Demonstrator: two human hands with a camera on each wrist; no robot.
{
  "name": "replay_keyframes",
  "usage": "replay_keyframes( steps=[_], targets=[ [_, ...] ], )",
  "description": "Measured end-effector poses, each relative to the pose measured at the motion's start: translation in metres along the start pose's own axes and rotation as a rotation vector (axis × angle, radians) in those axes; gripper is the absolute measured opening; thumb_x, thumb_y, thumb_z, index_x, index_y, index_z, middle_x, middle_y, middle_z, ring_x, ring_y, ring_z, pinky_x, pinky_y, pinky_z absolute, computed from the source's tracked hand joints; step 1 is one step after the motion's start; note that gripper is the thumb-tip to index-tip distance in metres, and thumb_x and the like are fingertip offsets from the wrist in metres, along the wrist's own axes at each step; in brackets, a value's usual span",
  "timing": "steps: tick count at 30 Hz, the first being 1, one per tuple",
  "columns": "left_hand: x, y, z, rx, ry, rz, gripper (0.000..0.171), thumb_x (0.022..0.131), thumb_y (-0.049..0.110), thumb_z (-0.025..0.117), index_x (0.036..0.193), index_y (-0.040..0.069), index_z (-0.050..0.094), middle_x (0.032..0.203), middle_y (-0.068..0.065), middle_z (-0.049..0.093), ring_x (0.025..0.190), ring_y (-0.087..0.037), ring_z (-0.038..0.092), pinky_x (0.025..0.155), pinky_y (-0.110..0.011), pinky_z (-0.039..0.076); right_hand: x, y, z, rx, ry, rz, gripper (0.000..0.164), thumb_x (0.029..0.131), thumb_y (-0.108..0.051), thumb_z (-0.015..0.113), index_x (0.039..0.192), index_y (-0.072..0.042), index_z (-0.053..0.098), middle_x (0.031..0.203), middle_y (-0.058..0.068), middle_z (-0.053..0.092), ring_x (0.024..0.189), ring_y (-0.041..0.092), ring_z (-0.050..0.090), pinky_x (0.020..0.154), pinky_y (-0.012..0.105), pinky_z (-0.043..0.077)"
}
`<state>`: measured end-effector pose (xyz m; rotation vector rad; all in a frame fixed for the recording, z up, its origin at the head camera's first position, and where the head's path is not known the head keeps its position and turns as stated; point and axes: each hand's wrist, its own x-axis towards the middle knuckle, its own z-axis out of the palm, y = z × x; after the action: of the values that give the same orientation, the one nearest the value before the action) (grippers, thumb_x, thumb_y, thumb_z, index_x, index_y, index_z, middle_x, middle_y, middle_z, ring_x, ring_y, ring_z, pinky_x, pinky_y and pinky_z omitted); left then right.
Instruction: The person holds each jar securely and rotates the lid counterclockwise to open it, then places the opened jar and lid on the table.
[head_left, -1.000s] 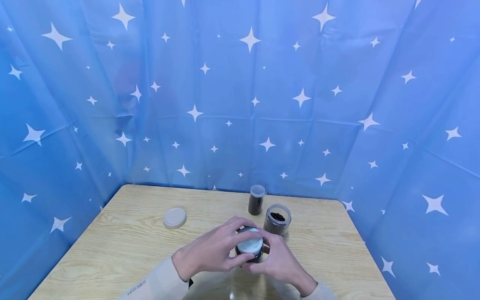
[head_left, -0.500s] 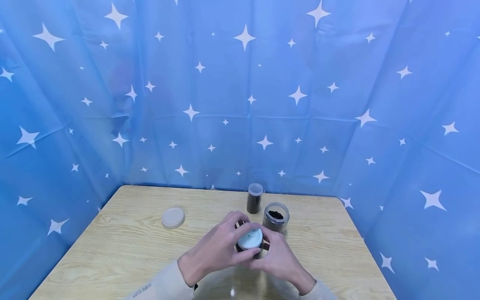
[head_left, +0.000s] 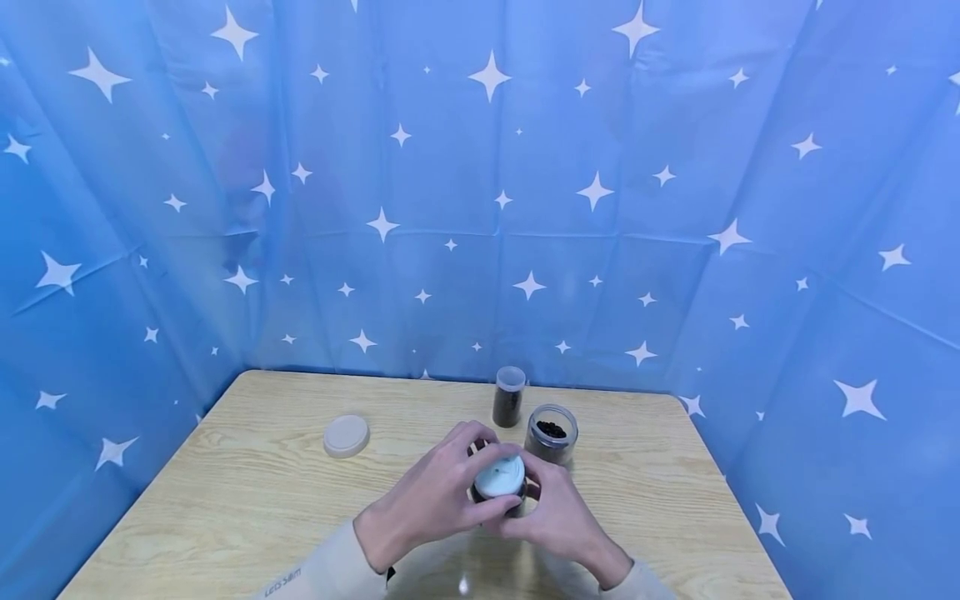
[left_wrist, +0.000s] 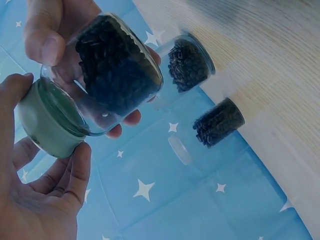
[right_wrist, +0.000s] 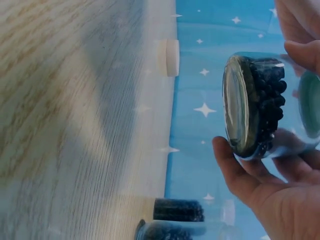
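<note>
A clear glass jar [left_wrist: 120, 65], part-filled with dark beans or beads, is raised off the table, its underside showing in the right wrist view. On its mouth sits a pale green lid [head_left: 498, 477]. My left hand [head_left: 435, 492] grips this lid around its rim, thumb on the near side and fingers on the far side in the head view. From the other side my right hand [head_left: 555, 512] holds the jar's glass body, fingers curled round it, as the right wrist view shows [right_wrist: 270, 200]. In the head view both hands cover most of the jar.
Just beyond my right hand stands a lidless glass jar [head_left: 552, 437] with dark contents. Behind it is a slimmer clear container [head_left: 508, 400], also dark inside. A whitish round lid [head_left: 346, 436] lies left on the wooden table [head_left: 225, 500]. A blue star-patterned curtain [head_left: 450, 192] hangs behind.
My left fingers have shifted round the lid's rim, uncovering more of its top than a second ago. The right hand keeps its hold on the jar. The head view has moved slightly.
</note>
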<state>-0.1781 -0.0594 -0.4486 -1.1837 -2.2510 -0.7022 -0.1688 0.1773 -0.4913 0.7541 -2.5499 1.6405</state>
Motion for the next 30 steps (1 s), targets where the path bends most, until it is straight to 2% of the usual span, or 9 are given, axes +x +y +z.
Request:
replay_keyframes(
  steps=[6, 10, 17, 25, 30],
  targets=[
    [-0.002, -0.001, -0.002, 0.016, 0.021, 0.035, 0.061, 0.098, 0.045, 0.096, 0.151, 0.022, 0.075, 0.127, 0.000, 0.067, 0.109, -0.011, 0.066, 0.087, -0.015, 0.061, -0.002, 0.001, 0.000, 0.026, -0.009, -0.003, 0.076, 0.085, -0.022, 0.105, 0.150, -0.024, 0.067, 0.137, 0.001, 0.081, 0.123, 0.009, 0.077, 0.105, 0.030, 0.067],
    [-0.002, -0.003, -0.004, 0.018, 0.031, 0.066, 0.064, 0.099, 0.048, 0.095, 0.153, 0.022, 0.075, 0.130, 0.001, 0.068, 0.111, -0.012, 0.068, 0.090, -0.015, 0.061, -0.003, 0.000, -0.001, 0.065, -0.025, 0.019, 0.079, 0.084, -0.022, 0.106, 0.151, -0.027, 0.066, 0.140, -0.001, 0.080, 0.126, 0.010, 0.077, 0.108, 0.030, 0.066],
    [-0.004, -0.006, -0.012, -0.024, -0.009, 0.055, 0.067, 0.096, 0.051, 0.097, 0.153, 0.026, 0.073, 0.138, 0.002, 0.070, 0.118, -0.014, 0.072, 0.098, -0.027, 0.064, -0.004, -0.001, -0.003, 0.081, -0.051, 0.018, 0.084, 0.086, -0.023, 0.106, 0.158, -0.034, 0.063, 0.146, -0.006, 0.078, 0.130, 0.012, 0.076, 0.111, 0.032, 0.065],
    [-0.006, -0.013, -0.017, -0.064, -0.028, 0.117, 0.072, 0.096, 0.051, 0.096, 0.158, 0.025, 0.069, 0.147, -0.002, 0.070, 0.131, -0.017, 0.073, 0.109, -0.035, 0.066, -0.004, 0.002, -0.005, 0.105, -0.092, -0.014, 0.088, 0.088, -0.019, 0.102, 0.165, -0.034, 0.062, 0.146, -0.003, 0.077, 0.130, 0.014, 0.076, 0.113, 0.034, 0.066],
    [-0.007, -0.015, -0.021, -0.082, -0.046, 0.145, 0.070, 0.097, 0.051, 0.095, 0.156, 0.023, 0.069, 0.152, -0.004, 0.069, 0.139, -0.018, 0.071, 0.115, -0.035, 0.065, -0.003, 0.003, -0.006, 0.089, -0.108, -0.043, 0.086, 0.088, -0.018, 0.102, 0.164, -0.030, 0.064, 0.147, -0.002, 0.078, 0.131, 0.013, 0.076, 0.114, 0.034, 0.065]
  ],
)
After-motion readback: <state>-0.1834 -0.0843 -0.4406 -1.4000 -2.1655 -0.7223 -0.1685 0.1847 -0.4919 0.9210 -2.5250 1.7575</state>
